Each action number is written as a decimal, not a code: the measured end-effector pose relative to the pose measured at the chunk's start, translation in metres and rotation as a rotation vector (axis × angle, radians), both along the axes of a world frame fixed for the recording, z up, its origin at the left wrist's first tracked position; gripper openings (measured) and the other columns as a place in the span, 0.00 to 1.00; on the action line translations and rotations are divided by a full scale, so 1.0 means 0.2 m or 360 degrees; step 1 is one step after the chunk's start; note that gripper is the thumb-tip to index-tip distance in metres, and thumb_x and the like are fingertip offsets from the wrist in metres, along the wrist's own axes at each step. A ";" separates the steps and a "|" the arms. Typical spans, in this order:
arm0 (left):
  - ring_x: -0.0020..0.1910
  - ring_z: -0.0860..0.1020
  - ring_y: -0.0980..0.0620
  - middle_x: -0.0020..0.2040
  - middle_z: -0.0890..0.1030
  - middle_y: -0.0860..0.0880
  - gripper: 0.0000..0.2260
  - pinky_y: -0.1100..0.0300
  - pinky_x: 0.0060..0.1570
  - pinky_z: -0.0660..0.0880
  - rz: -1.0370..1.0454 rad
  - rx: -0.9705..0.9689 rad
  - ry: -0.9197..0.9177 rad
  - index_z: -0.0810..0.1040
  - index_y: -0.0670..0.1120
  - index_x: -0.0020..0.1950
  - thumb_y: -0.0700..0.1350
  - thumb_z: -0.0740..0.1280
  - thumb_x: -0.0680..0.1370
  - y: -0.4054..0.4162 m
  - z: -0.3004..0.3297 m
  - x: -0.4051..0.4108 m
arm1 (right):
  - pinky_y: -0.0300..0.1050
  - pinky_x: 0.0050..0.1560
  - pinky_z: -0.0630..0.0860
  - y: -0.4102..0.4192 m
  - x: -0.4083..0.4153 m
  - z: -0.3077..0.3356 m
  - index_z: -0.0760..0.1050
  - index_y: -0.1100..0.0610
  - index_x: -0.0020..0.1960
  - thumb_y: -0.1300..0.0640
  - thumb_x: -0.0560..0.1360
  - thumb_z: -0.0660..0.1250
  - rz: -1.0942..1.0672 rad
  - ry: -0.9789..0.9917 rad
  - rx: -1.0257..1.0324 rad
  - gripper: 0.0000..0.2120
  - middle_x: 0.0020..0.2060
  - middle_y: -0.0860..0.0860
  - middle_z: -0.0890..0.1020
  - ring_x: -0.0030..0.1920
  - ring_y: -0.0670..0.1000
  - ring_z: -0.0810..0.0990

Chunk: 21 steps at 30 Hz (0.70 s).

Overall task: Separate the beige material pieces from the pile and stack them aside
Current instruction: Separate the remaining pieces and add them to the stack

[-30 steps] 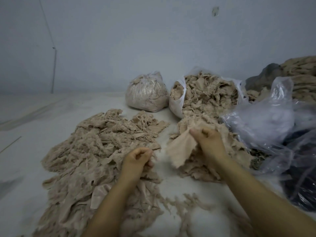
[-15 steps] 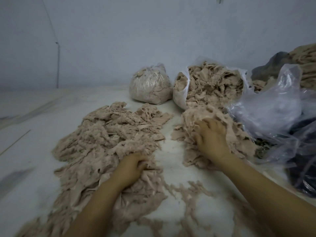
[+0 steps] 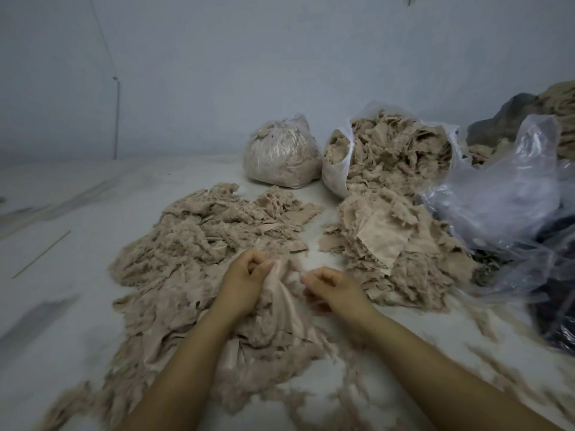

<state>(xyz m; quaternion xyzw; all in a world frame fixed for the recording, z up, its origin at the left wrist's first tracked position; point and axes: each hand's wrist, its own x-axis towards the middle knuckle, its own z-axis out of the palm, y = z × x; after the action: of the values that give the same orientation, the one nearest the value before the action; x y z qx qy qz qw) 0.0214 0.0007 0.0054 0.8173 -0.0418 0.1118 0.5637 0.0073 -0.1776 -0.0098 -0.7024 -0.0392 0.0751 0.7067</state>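
Note:
A wide pile of beige material scraps [image 3: 199, 244] spreads over the pale floor on the left. A smaller stack of beige pieces [image 3: 395, 244] lies to the right, with one flat piece [image 3: 384, 236] on top. My left hand [image 3: 245, 284] pinches a smooth beige piece [image 3: 284, 293] lifted from the near edge of the left pile. My right hand [image 3: 334, 286] is curled just right of that piece; whether its fingertips grip the edge is blurred.
A tied clear bag of scraps [image 3: 281, 157] and an open white bag [image 3: 337, 169] spilling scraps stand at the back by the wall. Crumpled clear plastic [image 3: 504, 194] over dark material lies at the right. Loose shreds [image 3: 357, 396] litter the near floor.
My right hand left the flat piece on the right stack and moved left toward the pile. My left hand rose from the pile, pinching a smooth piece.

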 end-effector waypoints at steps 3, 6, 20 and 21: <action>0.27 0.68 0.57 0.30 0.71 0.49 0.09 0.63 0.29 0.65 -0.0036 -0.0064 -0.0062 0.71 0.44 0.38 0.41 0.65 0.79 -0.05 0.01 0.01 | 0.40 0.37 0.75 0.07 -0.05 -0.02 0.80 0.59 0.44 0.52 0.72 0.73 0.0169 0.0018 -0.0214 0.10 0.35 0.51 0.81 0.35 0.47 0.78; 0.31 0.69 0.55 0.31 0.71 0.52 0.11 0.61 0.31 0.64 0.0195 0.0167 -0.0098 0.68 0.48 0.37 0.41 0.63 0.79 -0.01 0.00 0.03 | 0.40 0.28 0.65 0.08 -0.05 -0.01 0.71 0.57 0.39 0.57 0.77 0.67 0.0023 -0.0163 -0.0193 0.10 0.30 0.55 0.71 0.29 0.50 0.68; 0.21 0.69 0.58 0.24 0.70 0.55 0.15 0.67 0.25 0.66 -0.0607 -0.0004 0.0127 0.74 0.51 0.28 0.51 0.68 0.75 -0.01 -0.02 -0.10 | 0.49 0.39 0.65 0.00 -0.11 0.09 0.66 0.56 0.38 0.68 0.76 0.65 -0.0337 -0.0095 0.0348 0.13 0.32 0.56 0.66 0.37 0.55 0.65; 0.21 0.70 0.58 0.24 0.72 0.55 0.15 0.67 0.24 0.66 -0.0645 -0.0131 0.0151 0.75 0.51 0.29 0.52 0.67 0.75 0.00 -0.01 -0.10 | 0.47 0.38 0.68 0.00 -0.13 0.10 0.69 0.57 0.41 0.66 0.76 0.66 -0.0291 -0.0054 0.0348 0.09 0.31 0.55 0.70 0.35 0.55 0.69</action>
<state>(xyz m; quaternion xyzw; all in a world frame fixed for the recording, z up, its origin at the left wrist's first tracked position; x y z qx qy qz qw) 0.0015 0.0008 0.0029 0.7728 -0.1740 -0.0408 0.6090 -0.0185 -0.1784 0.0094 -0.6230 0.0050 -0.0061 0.7821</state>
